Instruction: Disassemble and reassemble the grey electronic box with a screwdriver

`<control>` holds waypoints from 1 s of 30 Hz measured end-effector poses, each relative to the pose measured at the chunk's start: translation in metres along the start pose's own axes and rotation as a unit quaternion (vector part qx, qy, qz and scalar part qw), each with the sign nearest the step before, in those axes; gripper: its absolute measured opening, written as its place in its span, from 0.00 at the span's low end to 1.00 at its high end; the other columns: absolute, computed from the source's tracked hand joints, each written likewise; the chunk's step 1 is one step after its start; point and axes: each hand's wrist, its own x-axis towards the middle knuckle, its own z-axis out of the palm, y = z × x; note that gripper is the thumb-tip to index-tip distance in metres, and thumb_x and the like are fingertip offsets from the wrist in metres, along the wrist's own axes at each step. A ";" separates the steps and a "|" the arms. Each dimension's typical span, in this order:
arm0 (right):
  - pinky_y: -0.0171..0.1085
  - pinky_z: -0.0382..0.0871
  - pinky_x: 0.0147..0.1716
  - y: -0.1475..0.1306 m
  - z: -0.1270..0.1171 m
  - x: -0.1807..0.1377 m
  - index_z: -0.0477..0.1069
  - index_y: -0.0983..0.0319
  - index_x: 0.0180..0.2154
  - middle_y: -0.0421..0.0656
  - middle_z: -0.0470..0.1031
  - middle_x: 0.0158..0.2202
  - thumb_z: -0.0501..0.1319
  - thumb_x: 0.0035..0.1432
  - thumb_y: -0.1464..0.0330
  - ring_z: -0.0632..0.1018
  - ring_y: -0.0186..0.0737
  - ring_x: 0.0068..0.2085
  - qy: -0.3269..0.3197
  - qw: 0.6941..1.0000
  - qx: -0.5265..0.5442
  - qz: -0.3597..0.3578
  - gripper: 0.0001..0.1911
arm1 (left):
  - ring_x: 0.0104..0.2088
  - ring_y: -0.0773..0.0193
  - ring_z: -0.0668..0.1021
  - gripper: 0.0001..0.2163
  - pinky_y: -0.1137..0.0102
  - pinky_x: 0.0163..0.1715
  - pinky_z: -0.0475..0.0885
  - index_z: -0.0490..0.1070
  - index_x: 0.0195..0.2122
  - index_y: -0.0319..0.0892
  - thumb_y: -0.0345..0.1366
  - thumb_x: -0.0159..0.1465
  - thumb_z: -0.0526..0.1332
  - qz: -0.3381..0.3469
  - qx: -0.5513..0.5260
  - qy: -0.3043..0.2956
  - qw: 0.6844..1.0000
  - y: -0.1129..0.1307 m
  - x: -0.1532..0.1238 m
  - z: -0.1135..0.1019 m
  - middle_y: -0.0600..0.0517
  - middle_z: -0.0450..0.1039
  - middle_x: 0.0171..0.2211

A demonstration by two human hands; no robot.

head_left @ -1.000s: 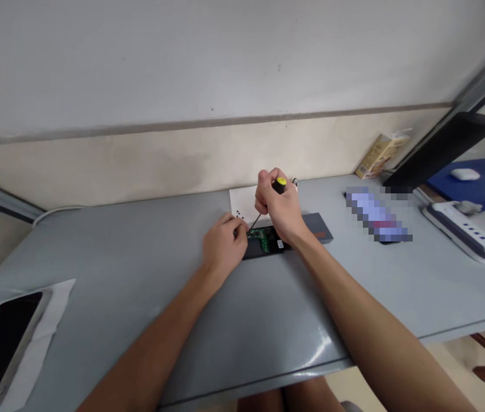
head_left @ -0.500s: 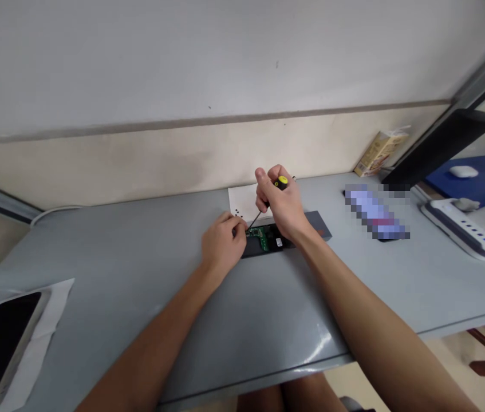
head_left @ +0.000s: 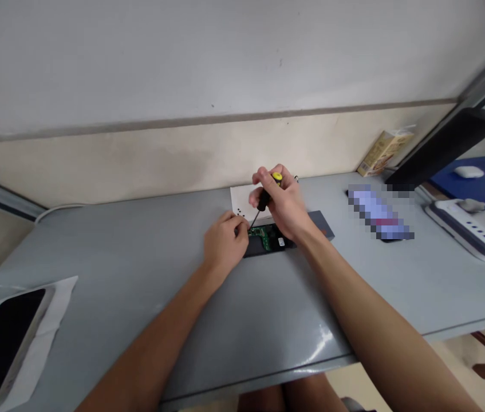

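A slim, opened phone-like device [head_left: 256, 245] lies on the desk, its green circuit board [head_left: 263, 232] exposed. My left hand [head_left: 226, 237] has its fingers curled closed on the device's left end, which it hides. In my right hand [head_left: 286, 203] is a screwdriver [head_left: 263, 200] with a black and yellow handle, tilted so that its thin shaft comes down at the board's upper left, close to my left fingertips. Behind the device, several tiny dark screws [head_left: 240, 213] lie on a white sheet of paper [head_left: 244, 198]. A flat grey box [head_left: 322, 223] sits partly behind my right wrist.
To the right, a phone with a blurred-out screen [head_left: 377, 214] lies on the grey desk [head_left: 139, 246]. Beyond it stand a carton [head_left: 383, 151] and a white power strip [head_left: 469, 229]. A dark-screened device [head_left: 6, 337] rests on paper at the left. The wall bounds the desk's back.
My right fingers have loosened and shifted around the screwdriver handle, showing more of its black part. The tip stays at the board and my left hand keeps its place. The view has shifted slightly.
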 end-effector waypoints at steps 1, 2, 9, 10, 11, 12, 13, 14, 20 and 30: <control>0.33 0.61 0.22 0.000 0.001 0.000 0.58 0.56 0.32 0.33 0.66 0.26 0.69 0.55 0.48 0.68 0.29 0.23 0.010 1.000 -0.015 -0.007 0.26 | 0.36 0.64 0.77 0.13 0.68 0.34 0.64 0.79 0.32 0.46 0.29 0.67 0.55 -0.001 -0.001 -0.001 1.000 0.000 0.000 0.000 0.53 0.78 0.37; 0.33 0.59 0.21 0.001 0.003 0.000 0.56 0.56 0.31 0.32 0.63 0.24 0.69 0.55 0.47 0.64 0.28 0.21 0.019 0.999 -0.030 -0.016 0.27 | 0.37 0.64 0.77 0.14 0.68 0.34 0.64 0.79 0.32 0.46 0.29 0.67 0.55 -0.003 0.000 -0.001 1.000 0.000 0.000 0.000 0.53 0.78 0.37; 0.34 0.63 0.24 -0.002 0.004 0.002 0.68 0.56 0.38 0.35 0.61 0.26 0.58 0.62 0.41 0.67 0.31 0.25 -0.002 1.000 0.003 -0.006 0.25 | 0.34 0.64 0.76 0.13 0.68 0.33 0.64 0.79 0.32 0.46 0.29 0.67 0.55 -0.009 -0.003 0.002 1.000 0.002 0.000 -0.001 0.54 0.78 0.37; 0.34 0.65 0.26 -0.002 0.003 0.002 0.69 0.56 0.38 0.36 0.63 0.27 0.59 0.61 0.42 0.69 0.31 0.27 -0.002 1.000 0.006 0.000 0.24 | 0.34 0.64 0.76 0.13 0.68 0.33 0.64 0.78 0.31 0.46 0.29 0.67 0.55 -0.011 -0.003 0.001 1.000 0.002 0.000 -0.001 0.54 0.78 0.37; 0.34 0.66 0.26 -0.002 0.002 0.002 0.69 0.56 0.38 0.37 0.64 0.28 0.61 0.60 0.43 0.71 0.32 0.28 0.001 1.000 0.007 0.002 0.23 | 0.35 0.64 0.76 0.13 0.68 0.33 0.64 0.78 0.31 0.46 0.29 0.67 0.55 -0.012 -0.001 -0.001 1.000 0.002 0.000 -0.001 0.53 0.77 0.37; 0.34 0.66 0.27 -0.002 0.001 0.002 0.69 0.56 0.36 0.37 0.65 0.29 0.64 0.59 0.44 0.73 0.32 0.30 0.005 1.000 0.008 0.004 0.23 | 0.35 0.64 0.76 0.13 0.68 0.34 0.64 0.78 0.31 0.46 0.29 0.67 0.55 -0.013 0.001 -0.002 1.000 0.002 0.000 -0.002 0.53 0.77 0.37; 0.34 0.67 0.27 -0.001 0.001 0.002 0.67 0.56 0.35 0.37 0.67 0.31 0.66 0.57 0.45 0.74 0.32 0.30 0.008 1.000 0.007 0.006 0.23 | 0.35 0.63 0.76 0.13 0.68 0.34 0.64 0.79 0.31 0.46 0.29 0.67 0.55 -0.013 0.003 -0.003 1.000 0.002 0.000 -0.002 0.53 0.77 0.37; 0.34 0.67 0.27 -0.001 0.001 0.001 0.65 0.56 0.34 0.37 0.68 0.31 0.67 0.55 0.45 0.74 0.32 0.30 0.012 1.000 0.005 0.007 0.23 | 0.36 0.63 0.76 0.13 0.68 0.34 0.65 0.79 0.31 0.46 0.29 0.67 0.55 -0.012 0.004 -0.004 1.000 0.002 0.000 -0.002 0.53 0.77 0.37; 0.33 0.59 0.21 0.000 0.005 0.000 0.55 0.56 0.30 0.31 0.58 0.21 0.67 0.54 0.43 0.61 0.29 0.21 0.051 0.997 -0.056 -0.026 0.29 | 0.35 0.63 0.76 0.13 0.69 0.35 0.65 0.79 0.32 0.46 0.29 0.67 0.55 -0.009 0.005 -0.009 1.000 0.002 0.000 -0.002 0.52 0.77 0.37; 0.34 0.63 0.25 -0.002 0.006 -0.001 0.67 0.57 0.34 0.37 0.67 0.29 0.65 0.57 0.43 0.71 0.32 0.28 0.001 1.000 -0.011 0.002 0.24 | 0.34 0.64 0.75 0.13 0.68 0.34 0.64 0.78 0.31 0.45 0.29 0.67 0.54 -0.002 0.005 -0.006 1.000 0.001 0.000 -0.002 0.52 0.77 0.36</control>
